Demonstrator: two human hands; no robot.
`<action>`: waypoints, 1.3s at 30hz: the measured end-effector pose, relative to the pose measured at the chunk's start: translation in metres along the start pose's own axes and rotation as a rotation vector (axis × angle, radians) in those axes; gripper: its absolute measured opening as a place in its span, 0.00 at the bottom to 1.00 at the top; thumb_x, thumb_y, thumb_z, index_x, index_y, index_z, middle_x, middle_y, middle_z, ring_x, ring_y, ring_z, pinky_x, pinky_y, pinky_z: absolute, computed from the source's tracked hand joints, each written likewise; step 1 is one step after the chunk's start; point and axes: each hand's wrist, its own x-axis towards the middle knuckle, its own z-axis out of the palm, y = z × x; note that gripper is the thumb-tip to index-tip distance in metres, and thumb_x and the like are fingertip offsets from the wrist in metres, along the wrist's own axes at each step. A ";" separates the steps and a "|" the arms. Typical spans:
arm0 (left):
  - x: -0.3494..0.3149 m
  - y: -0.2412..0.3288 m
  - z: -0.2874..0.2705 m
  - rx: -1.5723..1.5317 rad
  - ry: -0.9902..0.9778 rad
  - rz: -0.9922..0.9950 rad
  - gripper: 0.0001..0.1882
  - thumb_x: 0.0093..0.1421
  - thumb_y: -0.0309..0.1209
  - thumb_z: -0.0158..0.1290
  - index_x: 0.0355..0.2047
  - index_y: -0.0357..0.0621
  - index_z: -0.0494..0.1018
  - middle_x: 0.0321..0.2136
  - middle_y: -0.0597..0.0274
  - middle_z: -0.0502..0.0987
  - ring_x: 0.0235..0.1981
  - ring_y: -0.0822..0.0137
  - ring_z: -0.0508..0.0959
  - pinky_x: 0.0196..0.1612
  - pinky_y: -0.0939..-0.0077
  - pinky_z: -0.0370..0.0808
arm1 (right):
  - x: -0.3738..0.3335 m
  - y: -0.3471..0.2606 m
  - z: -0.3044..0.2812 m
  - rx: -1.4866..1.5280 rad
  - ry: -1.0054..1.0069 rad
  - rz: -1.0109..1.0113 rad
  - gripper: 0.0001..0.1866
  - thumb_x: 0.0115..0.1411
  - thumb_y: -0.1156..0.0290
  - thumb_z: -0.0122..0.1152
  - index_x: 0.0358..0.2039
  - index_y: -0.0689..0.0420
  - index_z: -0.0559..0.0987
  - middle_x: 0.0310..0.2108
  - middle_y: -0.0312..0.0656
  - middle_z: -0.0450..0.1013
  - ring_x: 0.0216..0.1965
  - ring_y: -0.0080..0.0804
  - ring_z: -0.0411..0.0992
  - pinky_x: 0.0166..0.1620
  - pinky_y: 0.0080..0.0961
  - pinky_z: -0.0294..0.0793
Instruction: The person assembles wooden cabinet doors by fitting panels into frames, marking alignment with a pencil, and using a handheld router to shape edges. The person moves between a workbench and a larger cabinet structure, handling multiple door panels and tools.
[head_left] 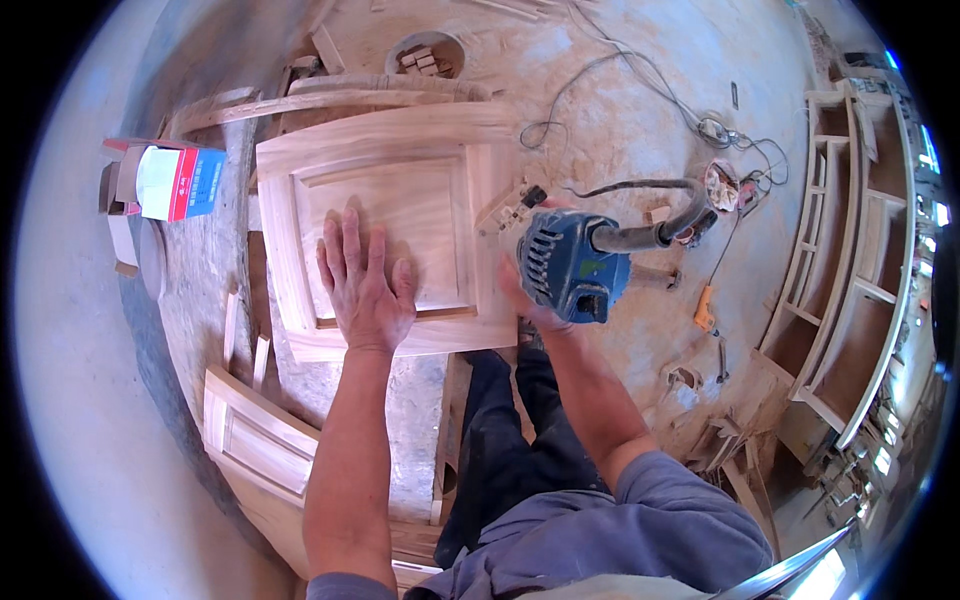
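A pale wooden cabinet door [489, 160] with a raised centre panel lies flat on the workbench. My left hand [365, 285] rests palm down on the panel, fingers stretched and spread. At the door's right edge my right hand [528, 295] is wrapped round a blue corded router [572, 265], its fingers mostly hidden beneath the body. A thick dark cord runs from the router's top toward the right. The router's base and bit are hidden from view, so I cannot tell whether the bit touches the wood.
A red, white and blue box [180, 183] stands left of the door. A second panelled door [262, 440] lies nearer me. On the dusty floor are a tub of wood blocks [427, 55], tangled cables [650, 65] and an orange drill [705, 308]. Wooden frames [835, 240] stand right.
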 end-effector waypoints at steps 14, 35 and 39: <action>0.002 0.002 -0.003 0.020 -0.041 -0.012 0.26 0.67 0.40 0.43 0.62 0.42 0.66 0.73 0.50 0.49 0.74 0.42 0.45 0.73 0.45 0.40 | -0.009 0.071 -0.015 -0.816 -0.186 -0.469 0.28 0.51 0.71 0.74 0.52 0.56 0.75 0.48 0.40 0.75 0.50 0.40 0.73 0.56 0.38 0.70; 0.002 -0.004 0.004 -0.006 -0.031 -0.003 0.28 0.69 0.44 0.40 0.65 0.46 0.61 0.73 0.48 0.49 0.73 0.40 0.45 0.72 0.43 0.40 | 0.130 0.031 0.048 -0.388 0.151 -0.157 0.22 0.42 0.71 0.77 0.38 0.61 0.79 0.38 0.41 0.78 0.39 0.33 0.76 0.45 0.31 0.75; 0.004 -0.002 0.003 -0.003 -0.033 0.004 0.28 0.69 0.45 0.40 0.65 0.46 0.62 0.72 0.48 0.51 0.73 0.40 0.46 0.72 0.43 0.42 | 0.158 0.051 0.045 -0.224 0.167 -0.084 0.23 0.42 0.72 0.76 0.39 0.61 0.77 0.38 0.40 0.75 0.38 0.30 0.74 0.43 0.30 0.76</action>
